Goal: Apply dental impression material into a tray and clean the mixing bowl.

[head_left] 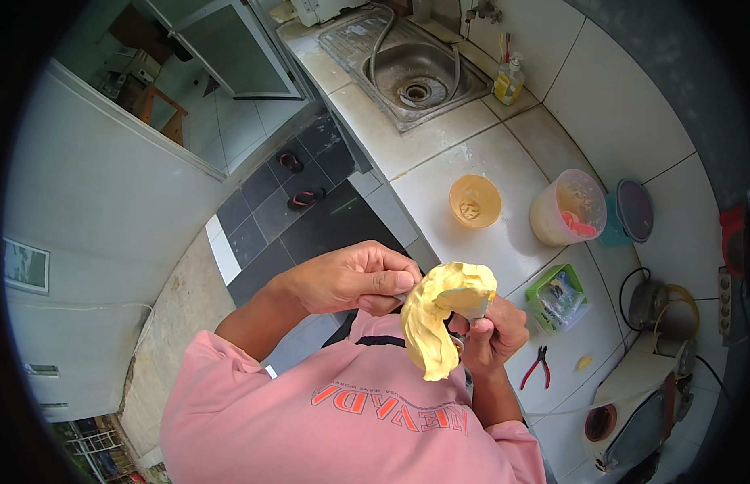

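Pinching a slim pale handle [402,297] with the left hand [355,278], gripping a flat grey blade [469,302] in the right hand [494,332] (partly hidden). Holding thick yellow paste [427,323] up before the pink shirt [350,419], seemingly well heaped, not yet laid elsewhere in view. Spot scraps in the orange cup [488,194]; note pliers [542,356] and a green basket [544,284] on the counter [431,181], probably crowding the right side.
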Demonstrator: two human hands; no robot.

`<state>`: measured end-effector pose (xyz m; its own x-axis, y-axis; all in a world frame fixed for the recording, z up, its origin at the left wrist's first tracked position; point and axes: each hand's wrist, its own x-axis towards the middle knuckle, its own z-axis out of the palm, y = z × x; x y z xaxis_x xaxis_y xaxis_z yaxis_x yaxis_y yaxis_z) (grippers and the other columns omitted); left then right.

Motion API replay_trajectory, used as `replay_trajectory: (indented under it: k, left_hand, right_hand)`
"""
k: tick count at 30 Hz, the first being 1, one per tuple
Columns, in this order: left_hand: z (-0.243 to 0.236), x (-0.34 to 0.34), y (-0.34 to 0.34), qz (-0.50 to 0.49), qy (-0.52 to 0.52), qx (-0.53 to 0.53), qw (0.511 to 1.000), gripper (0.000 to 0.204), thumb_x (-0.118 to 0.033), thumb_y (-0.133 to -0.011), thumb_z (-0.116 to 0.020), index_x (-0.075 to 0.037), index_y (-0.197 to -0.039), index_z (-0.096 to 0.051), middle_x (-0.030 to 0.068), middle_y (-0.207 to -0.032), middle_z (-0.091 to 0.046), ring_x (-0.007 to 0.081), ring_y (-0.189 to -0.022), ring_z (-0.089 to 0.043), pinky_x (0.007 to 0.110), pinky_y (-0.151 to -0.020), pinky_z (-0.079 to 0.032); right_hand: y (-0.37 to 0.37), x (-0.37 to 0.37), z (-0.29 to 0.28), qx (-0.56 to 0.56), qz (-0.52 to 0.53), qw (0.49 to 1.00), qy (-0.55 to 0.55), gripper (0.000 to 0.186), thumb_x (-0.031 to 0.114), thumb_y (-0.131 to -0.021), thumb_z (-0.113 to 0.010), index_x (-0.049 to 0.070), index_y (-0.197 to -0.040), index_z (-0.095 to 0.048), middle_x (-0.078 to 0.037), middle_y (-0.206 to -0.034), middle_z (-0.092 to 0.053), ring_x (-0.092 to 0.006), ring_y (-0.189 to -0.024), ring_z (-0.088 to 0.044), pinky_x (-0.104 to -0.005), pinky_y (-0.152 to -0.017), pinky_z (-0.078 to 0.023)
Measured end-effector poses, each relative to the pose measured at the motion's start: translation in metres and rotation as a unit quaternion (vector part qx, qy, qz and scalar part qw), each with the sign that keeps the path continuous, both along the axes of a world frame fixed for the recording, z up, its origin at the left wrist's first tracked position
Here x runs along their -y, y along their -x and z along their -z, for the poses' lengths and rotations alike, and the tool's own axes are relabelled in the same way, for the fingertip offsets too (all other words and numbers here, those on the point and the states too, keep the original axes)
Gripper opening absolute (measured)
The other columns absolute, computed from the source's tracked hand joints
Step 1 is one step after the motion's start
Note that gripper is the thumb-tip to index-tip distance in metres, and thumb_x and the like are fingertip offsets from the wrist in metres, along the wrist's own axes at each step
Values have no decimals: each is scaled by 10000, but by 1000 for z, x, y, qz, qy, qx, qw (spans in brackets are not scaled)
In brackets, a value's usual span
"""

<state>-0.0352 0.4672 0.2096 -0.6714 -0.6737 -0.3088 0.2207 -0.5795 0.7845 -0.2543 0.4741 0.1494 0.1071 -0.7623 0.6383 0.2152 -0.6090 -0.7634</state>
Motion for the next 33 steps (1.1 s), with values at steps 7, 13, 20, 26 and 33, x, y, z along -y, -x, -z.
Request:
replay_trajectory:
  k: [7, 13, 20, 26, 33]
  left_hand:
    - [0, 1, 2, 3, -6, -1, 1000, 279, -254, -1005, -504, 3, -930, -585, -68, -643, -393, 22, -545, -312, 188, -504, -272]
    - [-2, 4, 1, 6, -6, -1, 1000, 275, -247, -1000, -513, 7, -930, -592, -72, -637, -400, 19, -545, -313, 187, -501, -269]
    - [6, 3, -1, 3, 3, -10, 1000, 276, -242, -997, -517, 15, -950, -605, -67, -655, -430, 12, -548, -315, 185, -500, -265]
    - [10, 4, -4, -2, 31, -45, 999, 292, -244, -999, -513, 31, -1008, -610, -64, -685, -454, 15, -559, -303, 178, -500, -264]
    - [18, 8, 2, -34, 50, 31, 998, 260, -240, -993, -529, 6, -980, -612, -56, -678, -464, 15, -555, -324, 178, -484, -278]
  right_hand:
    - [2, 0, 2, -1, 13, 1000, 17, 218, 168, -944, -579, -27, -909, -669, -47, -574, -594, -141, -474, -562, -241, -440, -416]
    - [5, -1, 1, -15, 8, 1000, 11, 251, 186, -959, -557, -32, -937, -681, -47, -556, -590, -135, -467, -577, -228, -434, -415]
    - [14, -7, 2, 37, 56, 998, 3, 320, 255, -996, -507, -25, -918, -642, -41, -538, -583, -102, -434, -512, -226, -418, -371]
    - [25, -14, 4, 60, 48, 996, -44, 326, 314, -994, -505, -1, -920, -548, -52, -611, -507, -90, -462, -423, -226, -458, -325]
    - [53, -17, 14, 154, 97, 974, -132, 310, 308, -998, -502, 4, -961, -550, -62, -638, -515, -85, -492, -387, -210, -453, -301]
